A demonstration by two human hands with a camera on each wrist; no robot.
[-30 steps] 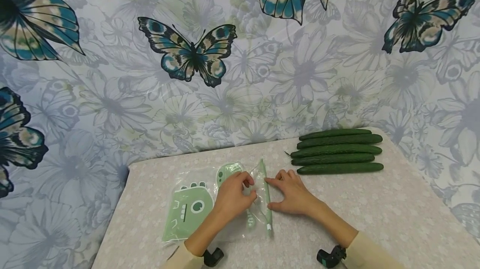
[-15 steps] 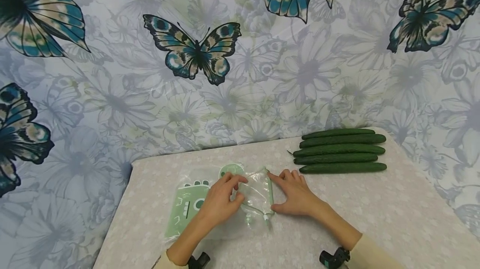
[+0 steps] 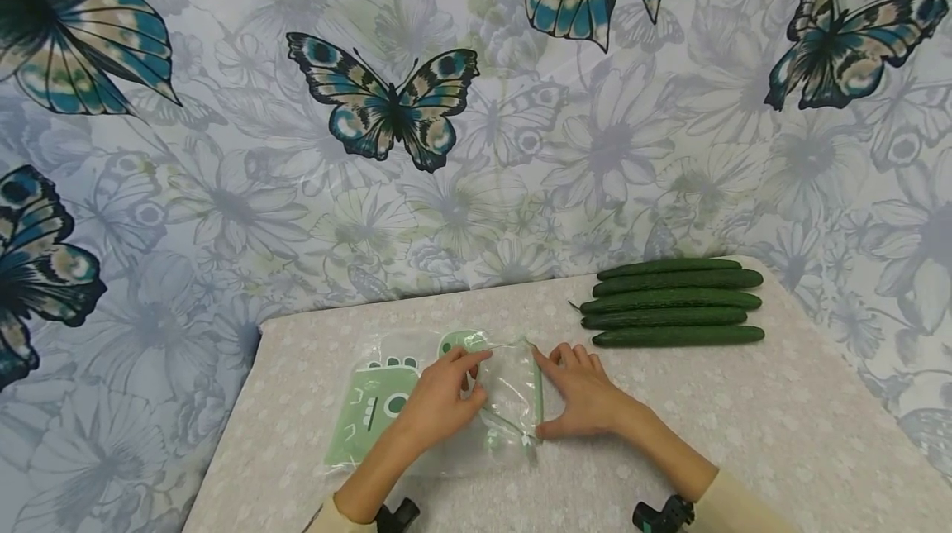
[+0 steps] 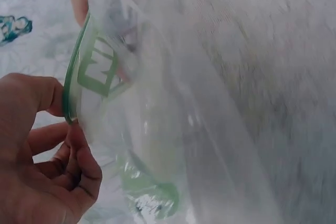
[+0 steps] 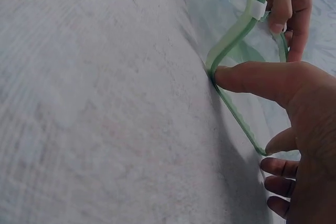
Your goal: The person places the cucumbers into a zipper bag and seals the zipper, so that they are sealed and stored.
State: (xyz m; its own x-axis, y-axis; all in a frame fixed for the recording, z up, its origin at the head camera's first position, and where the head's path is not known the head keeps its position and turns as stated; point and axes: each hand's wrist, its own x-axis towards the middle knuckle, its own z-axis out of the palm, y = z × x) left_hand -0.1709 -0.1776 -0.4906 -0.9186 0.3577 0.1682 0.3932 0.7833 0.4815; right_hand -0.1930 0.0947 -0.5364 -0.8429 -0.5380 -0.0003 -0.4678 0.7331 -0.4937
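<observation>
A clear zip bag [image 3: 513, 384] with green cartoon print and a green zip edge lies on the table, its mouth spread apart on the right side. With thumb and forefinger my left hand [image 3: 446, 397] pinches one green rim, as the left wrist view shows on the left hand [image 4: 47, 145]. My right hand [image 3: 583, 392] touches the other rim, thumb and forefinger spread wide along it. A white slider [image 5: 258, 10] sits near one end of the zip strip in the right wrist view. Part of the bag is hidden under my left hand.
Several cucumbers [image 3: 677, 300] lie side by side at the back right of the table [image 3: 669, 434], which has a pale patterned cover. Behind it hangs a butterfly-print cloth [image 3: 521, 186]. A black wrist camera [image 3: 662, 514] is on the right forearm.
My left hand has moved left and drawn one rim with it, so the bag's mouth has widened from a narrow gap. My right thumb has slid slightly nearer to me.
</observation>
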